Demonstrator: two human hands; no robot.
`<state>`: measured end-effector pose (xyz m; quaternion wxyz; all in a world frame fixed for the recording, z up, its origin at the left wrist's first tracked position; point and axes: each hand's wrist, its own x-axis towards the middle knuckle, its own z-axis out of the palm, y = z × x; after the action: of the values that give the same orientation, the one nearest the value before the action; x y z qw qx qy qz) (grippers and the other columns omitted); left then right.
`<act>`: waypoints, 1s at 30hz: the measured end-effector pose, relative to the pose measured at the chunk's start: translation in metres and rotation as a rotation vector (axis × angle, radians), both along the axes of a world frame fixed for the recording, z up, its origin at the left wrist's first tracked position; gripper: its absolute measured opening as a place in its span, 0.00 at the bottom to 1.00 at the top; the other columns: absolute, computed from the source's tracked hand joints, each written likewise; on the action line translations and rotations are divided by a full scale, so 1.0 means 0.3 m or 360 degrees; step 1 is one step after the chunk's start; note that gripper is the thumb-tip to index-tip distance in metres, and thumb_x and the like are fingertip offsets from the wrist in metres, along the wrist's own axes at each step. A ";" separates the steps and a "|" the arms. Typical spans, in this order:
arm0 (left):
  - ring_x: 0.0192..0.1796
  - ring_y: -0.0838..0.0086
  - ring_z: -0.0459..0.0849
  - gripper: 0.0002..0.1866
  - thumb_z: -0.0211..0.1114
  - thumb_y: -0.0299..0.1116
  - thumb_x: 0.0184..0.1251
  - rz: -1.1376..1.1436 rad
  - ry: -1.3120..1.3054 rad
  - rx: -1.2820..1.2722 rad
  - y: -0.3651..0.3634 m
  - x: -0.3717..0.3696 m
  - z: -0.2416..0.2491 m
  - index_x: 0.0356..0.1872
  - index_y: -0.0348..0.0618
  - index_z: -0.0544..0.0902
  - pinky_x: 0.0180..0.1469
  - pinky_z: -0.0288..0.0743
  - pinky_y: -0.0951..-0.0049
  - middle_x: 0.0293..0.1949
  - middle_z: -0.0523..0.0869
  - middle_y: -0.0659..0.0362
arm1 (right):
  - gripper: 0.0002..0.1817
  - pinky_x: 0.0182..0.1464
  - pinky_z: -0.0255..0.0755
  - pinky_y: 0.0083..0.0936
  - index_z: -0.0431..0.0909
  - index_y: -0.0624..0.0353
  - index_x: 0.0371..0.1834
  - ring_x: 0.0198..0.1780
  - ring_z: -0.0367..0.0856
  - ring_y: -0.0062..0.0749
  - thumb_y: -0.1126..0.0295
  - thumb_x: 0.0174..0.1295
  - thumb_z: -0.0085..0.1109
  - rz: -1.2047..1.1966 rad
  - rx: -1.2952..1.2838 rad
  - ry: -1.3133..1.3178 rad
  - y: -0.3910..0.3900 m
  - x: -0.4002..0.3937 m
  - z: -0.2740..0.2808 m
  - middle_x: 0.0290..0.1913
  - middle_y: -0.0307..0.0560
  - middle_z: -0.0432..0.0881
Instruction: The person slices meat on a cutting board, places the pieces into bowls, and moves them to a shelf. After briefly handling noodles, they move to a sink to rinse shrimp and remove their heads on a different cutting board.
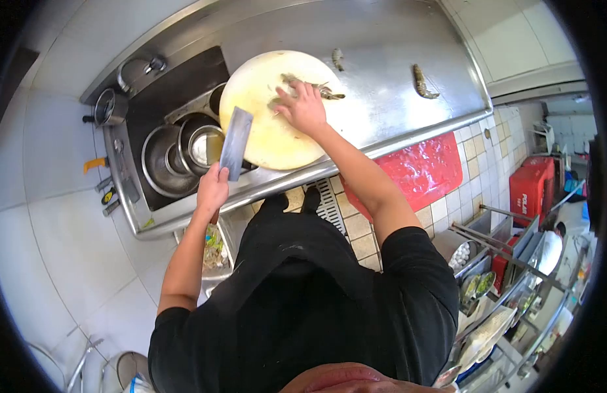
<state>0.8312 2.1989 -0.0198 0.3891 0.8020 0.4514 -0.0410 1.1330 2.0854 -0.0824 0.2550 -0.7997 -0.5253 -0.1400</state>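
Observation:
My left hand (213, 190) is closed around the handle of a cleaver (236, 145), its wide blade upright at the left edge of a round, pale yellow chopping board (277, 147). My right hand (303, 108) rests on the board with fingers stretched out and spread. A grey-brown shrimp (331, 93) lies partly beneath its fingers, which hide the middle of it. A greyish piece beside the thumb is too blurred to make out. Beyond the board, one small pale shrimp (337, 59) and a larger dark shrimp (421, 82) lie on the steel counter (382, 39).
Left of the board, a sink holds several nested metal bowls (160, 164) below a tap (156, 64). Knives with coloured handles (94, 164) hang at the counter's left end. A red plastic sheet or tub (415, 170) is below the front edge. Shelving (507, 229) stands behind on the right.

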 end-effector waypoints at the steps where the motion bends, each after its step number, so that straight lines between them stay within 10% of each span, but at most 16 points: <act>1: 0.49 0.37 0.84 0.16 0.54 0.40 0.79 -0.0037 -0.0023 0.0039 -0.001 0.004 -0.001 0.52 0.36 0.79 0.51 0.75 0.47 0.42 0.87 0.37 | 0.19 0.57 0.72 0.41 0.86 0.41 0.57 0.55 0.76 0.45 0.64 0.61 0.63 -0.0071 0.0062 0.0080 0.006 0.069 0.038 0.53 0.48 0.79; 4: 0.48 0.35 0.83 0.15 0.54 0.40 0.79 -0.0042 -0.0145 0.0054 -0.035 0.003 0.034 0.48 0.36 0.78 0.50 0.75 0.46 0.40 0.86 0.36 | 0.11 0.49 0.79 0.46 0.89 0.54 0.44 0.48 0.85 0.55 0.66 0.62 0.62 -0.0447 0.0317 0.0301 0.004 0.428 -0.058 0.47 0.57 0.87; 6: 0.46 0.33 0.82 0.13 0.54 0.41 0.79 -0.0116 -0.0041 -0.0009 -0.079 0.018 0.040 0.45 0.39 0.74 0.47 0.74 0.42 0.37 0.85 0.34 | 0.15 0.53 0.79 0.44 0.88 0.57 0.48 0.54 0.85 0.54 0.62 0.69 0.56 -0.0910 -0.0692 0.0703 -0.009 0.578 0.043 0.52 0.58 0.87; 12: 0.44 0.31 0.80 0.14 0.56 0.41 0.79 -0.0238 0.0008 -0.0051 -0.160 -0.005 -0.006 0.42 0.39 0.72 0.43 0.72 0.42 0.35 0.83 0.34 | 0.23 0.61 0.76 0.45 0.76 0.62 0.65 0.61 0.84 0.52 0.60 0.75 0.47 -0.0951 -0.0875 0.0702 0.091 0.696 -0.274 0.59 0.54 0.85; 17: 0.43 0.31 0.80 0.14 0.56 0.41 0.79 -0.0113 -0.0030 -0.0184 -0.133 -0.088 0.018 0.41 0.39 0.72 0.42 0.72 0.43 0.33 0.83 0.36 | 0.19 0.62 0.76 0.48 0.78 0.64 0.59 0.61 0.83 0.56 0.64 0.73 0.50 -0.0843 -0.1022 0.0671 -0.080 0.723 -0.239 0.58 0.61 0.84; 18: 0.23 0.59 0.79 0.13 0.55 0.38 0.81 -0.0148 -0.0115 -0.0082 -0.122 -0.117 -0.016 0.37 0.38 0.70 0.29 0.72 0.57 0.23 0.79 0.48 | 0.18 0.61 0.76 0.48 0.79 0.64 0.56 0.59 0.84 0.56 0.64 0.74 0.49 -0.0782 -0.0951 0.0655 -0.137 0.758 -0.264 0.56 0.61 0.85; 21: 0.17 0.71 0.75 0.11 0.53 0.36 0.83 -0.0070 -0.0248 -0.0198 -0.087 -0.164 -0.095 0.39 0.41 0.71 0.21 0.68 0.65 0.20 0.76 0.58 | 0.17 0.59 0.76 0.49 0.82 0.64 0.50 0.57 0.83 0.60 0.62 0.74 0.50 -0.0814 -0.0708 0.0813 -0.181 0.797 -0.188 0.53 0.64 0.85; 30: 0.14 0.79 0.70 0.08 0.51 0.34 0.84 0.0090 -0.0275 -0.0462 -0.072 -0.041 -0.045 0.43 0.42 0.73 0.16 0.67 0.73 0.19 0.71 0.64 | 0.08 0.45 0.80 0.47 0.88 0.55 0.38 0.40 0.88 0.54 0.69 0.62 0.59 -0.0032 -0.0140 0.0735 -0.041 0.348 0.065 0.36 0.55 0.88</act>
<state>0.8188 2.1774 -0.0332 0.5390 0.7249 0.4281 -0.0258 1.2373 2.0729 -0.0629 0.3318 -0.8260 -0.4506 0.0671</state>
